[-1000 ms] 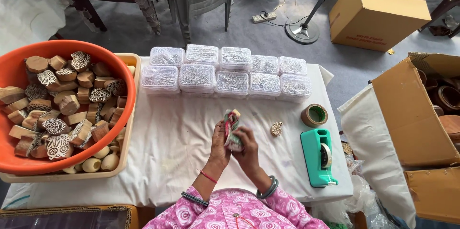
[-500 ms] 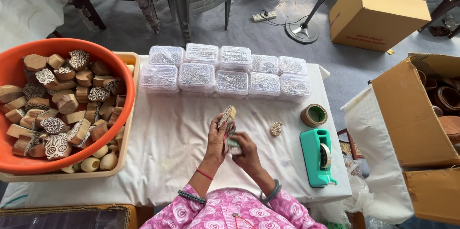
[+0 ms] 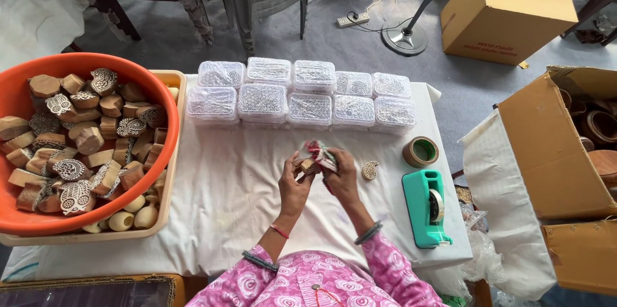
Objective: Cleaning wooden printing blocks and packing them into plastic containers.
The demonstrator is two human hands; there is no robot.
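Wooden blocks [image 3: 77,140] fill the orange tub [image 3: 19,214] at my far left, carved faces up and sideways, with a few plain pale ones along the near rim. The tub sits in a cream tray [image 3: 168,172] on the white-clothed worktop [image 3: 225,217]. Ahead of me, two rows of clear lidded boxes [image 3: 302,92] stand touching one another along the far edge.

My left hand [image 3: 292,182] is closed around the lower side of a small block [image 3: 308,166], fingers curled under it. My right hand [image 3: 340,175] meets it from the other side and pinches a red-and-white wrap [image 3: 319,151] bunched over the top of the block. Both hands hold this one bundle just above the cloth, in front of the boxes. I cannot tell how much of the block is covered, since my fingers hide most of it.

To do this well, I judge I should keep the left grip steady and low, and let the right fingers draw the wrap snug and flat over the carved face, without loose folds.

Just right of my hands a small carved paisley block [image 3: 370,170] lies on the cloth. Beyond it sit a brown tape roll [image 3: 420,151] and, nearer me, a teal tape dispenser [image 3: 421,217]. An open carton [image 3: 553,146] stands off the worktop's right end.
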